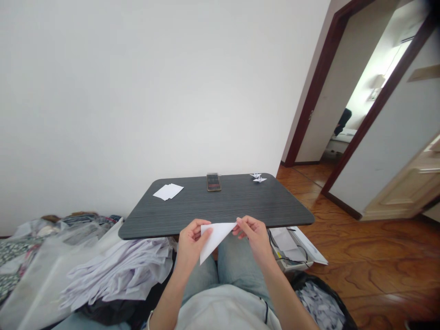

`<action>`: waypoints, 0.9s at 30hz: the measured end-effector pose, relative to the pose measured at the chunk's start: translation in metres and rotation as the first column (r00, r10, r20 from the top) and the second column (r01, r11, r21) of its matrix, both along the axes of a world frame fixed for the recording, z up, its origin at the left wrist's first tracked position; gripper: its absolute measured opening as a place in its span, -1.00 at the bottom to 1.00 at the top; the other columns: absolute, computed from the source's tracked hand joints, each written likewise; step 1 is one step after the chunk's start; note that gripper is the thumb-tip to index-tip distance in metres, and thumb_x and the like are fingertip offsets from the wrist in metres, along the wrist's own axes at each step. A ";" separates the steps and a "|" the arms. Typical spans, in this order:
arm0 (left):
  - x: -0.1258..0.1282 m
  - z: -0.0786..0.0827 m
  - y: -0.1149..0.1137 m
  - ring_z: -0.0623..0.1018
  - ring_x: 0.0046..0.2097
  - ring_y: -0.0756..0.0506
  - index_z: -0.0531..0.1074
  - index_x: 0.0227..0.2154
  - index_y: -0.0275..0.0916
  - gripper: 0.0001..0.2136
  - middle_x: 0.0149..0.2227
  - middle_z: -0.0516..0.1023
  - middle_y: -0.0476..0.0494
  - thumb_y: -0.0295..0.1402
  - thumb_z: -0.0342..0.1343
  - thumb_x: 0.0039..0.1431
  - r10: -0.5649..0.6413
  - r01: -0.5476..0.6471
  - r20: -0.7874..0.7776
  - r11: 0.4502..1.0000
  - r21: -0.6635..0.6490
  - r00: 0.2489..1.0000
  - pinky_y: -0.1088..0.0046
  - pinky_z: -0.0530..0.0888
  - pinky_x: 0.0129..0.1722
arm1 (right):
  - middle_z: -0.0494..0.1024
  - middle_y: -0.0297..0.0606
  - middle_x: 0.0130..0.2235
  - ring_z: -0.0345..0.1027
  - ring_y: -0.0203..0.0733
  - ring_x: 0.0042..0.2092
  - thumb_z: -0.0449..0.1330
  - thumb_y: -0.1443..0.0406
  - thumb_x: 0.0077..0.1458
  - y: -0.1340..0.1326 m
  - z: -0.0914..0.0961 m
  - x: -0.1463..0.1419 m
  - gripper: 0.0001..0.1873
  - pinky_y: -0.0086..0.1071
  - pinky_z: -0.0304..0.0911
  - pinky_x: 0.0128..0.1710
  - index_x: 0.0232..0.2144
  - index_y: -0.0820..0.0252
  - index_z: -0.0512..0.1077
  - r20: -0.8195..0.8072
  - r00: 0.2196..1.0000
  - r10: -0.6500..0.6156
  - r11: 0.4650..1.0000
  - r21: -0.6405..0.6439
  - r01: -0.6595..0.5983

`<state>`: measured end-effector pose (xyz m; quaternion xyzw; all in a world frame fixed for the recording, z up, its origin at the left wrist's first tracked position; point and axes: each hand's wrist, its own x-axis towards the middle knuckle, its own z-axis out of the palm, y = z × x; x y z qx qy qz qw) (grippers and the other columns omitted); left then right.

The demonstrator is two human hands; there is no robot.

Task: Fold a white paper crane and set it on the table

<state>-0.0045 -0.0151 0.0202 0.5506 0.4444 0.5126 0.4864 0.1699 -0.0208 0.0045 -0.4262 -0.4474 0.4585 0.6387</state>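
A white sheet of paper (216, 236), folded into a triangle, is held up in front of the near edge of the dark table. My left hand (193, 240) grips its left side, thumb on the face and fingers behind. At the right corner, my right hand (252, 231) pinches the tip between thumb and fingers. On the table (192, 211), loose white paper squares (168, 191) lie at the back left. Two folded paper cranes (259, 178) sit at the back right.
A phone (213, 182) rests at the table's back middle. White cloth-like sheets (127, 270) are heaped at lower left, near clear plastic (44, 279). Right of my legs are a box with papers and cables (292, 256) and a black bag of paper scraps (319, 305).
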 end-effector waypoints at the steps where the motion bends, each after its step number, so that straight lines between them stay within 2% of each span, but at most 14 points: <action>1: 0.000 0.000 0.000 0.45 -0.53 0.02 0.40 -0.40 -0.29 -0.77 -0.51 0.55 -0.06 -0.27 0.20 -0.11 0.005 -0.005 0.003 1.000 -0.001 1.000 0.61 0.27 -0.58 | 0.51 -0.27 -0.56 0.36 -0.32 -0.55 0.22 0.07 -0.09 0.000 0.000 0.001 -0.67 -0.53 0.18 -0.62 -0.62 0.22 0.42 -0.002 1.000 -0.003 1.000 0.004 0.003; 4: 0.000 -0.002 0.001 0.45 -0.52 0.02 0.40 -0.39 -0.29 -0.77 -0.50 0.56 -0.06 -0.27 0.20 -0.12 0.008 -0.008 0.002 1.000 -0.003 1.000 0.61 0.28 -0.58 | 0.51 -0.28 -0.56 0.36 -0.31 -0.54 0.24 0.07 -0.12 0.000 0.000 -0.001 -0.69 -0.54 0.18 -0.64 -0.57 0.22 0.44 0.009 0.999 0.039 0.999 -0.006 -0.039; 8: 0.001 -0.002 0.001 0.44 -0.53 0.02 0.40 -0.39 -0.30 -0.78 -0.50 0.55 -0.07 -0.27 0.19 -0.09 -0.010 0.010 -0.018 1.000 0.001 1.000 0.61 0.26 -0.58 | 0.46 -0.33 -0.65 0.34 -0.31 -0.57 0.27 0.08 -0.17 0.001 -0.002 -0.006 -0.68 -0.54 0.16 -0.65 -0.63 0.22 0.39 0.035 0.997 0.072 0.997 -0.016 -0.072; 12: 0.001 -0.001 0.000 0.44 -0.53 0.01 0.40 -0.39 -0.30 -0.79 -0.50 0.55 -0.08 -0.28 0.19 -0.09 -0.027 0.027 -0.026 1.000 0.002 0.999 0.59 0.27 -0.56 | 0.45 -0.34 -0.64 0.32 -0.30 -0.57 0.27 0.10 -0.16 0.002 -0.004 -0.006 -0.70 -0.52 0.17 -0.63 -0.65 0.21 0.39 0.063 0.994 0.090 0.996 -0.018 -0.089; 18: -0.002 -0.003 0.002 0.46 -0.51 -0.01 0.41 -0.37 -0.30 -0.80 -0.49 0.56 -0.10 -0.31 0.18 -0.08 -0.136 0.137 -0.067 0.991 0.009 0.988 0.56 0.30 -0.53 | 0.42 -0.37 -0.61 0.23 -0.32 -0.55 0.27 0.18 -0.15 0.004 -0.007 -0.004 -0.78 -0.48 0.12 -0.57 -0.62 0.22 0.43 0.221 0.961 0.167 0.986 -0.013 -0.168; 23: -0.001 -0.005 0.002 0.47 -0.47 -0.04 0.44 -0.36 -0.28 -0.84 -0.47 0.56 -0.11 -0.34 0.13 -0.03 -0.157 0.176 -0.209 0.981 0.076 0.965 0.53 0.32 -0.48 | 0.40 -0.39 -0.60 0.20 -0.31 -0.52 0.23 0.25 -0.10 0.004 -0.009 -0.007 -0.82 -0.46 0.06 -0.49 -0.63 0.23 0.42 0.359 0.905 0.229 0.970 -0.012 -0.241; 27: 0.000 -0.006 0.003 0.47 -0.44 -0.05 0.45 -0.33 -0.26 -0.84 -0.47 0.56 -0.09 -0.36 0.09 0.00 -0.129 0.185 -0.339 0.973 0.137 0.932 0.52 0.31 -0.45 | 0.36 -0.41 -0.62 0.16 -0.32 -0.52 0.23 0.25 -0.10 0.004 -0.011 -0.007 -0.79 -0.46 0.03 -0.48 -0.66 0.23 0.39 0.405 0.892 0.199 0.976 0.003 -0.219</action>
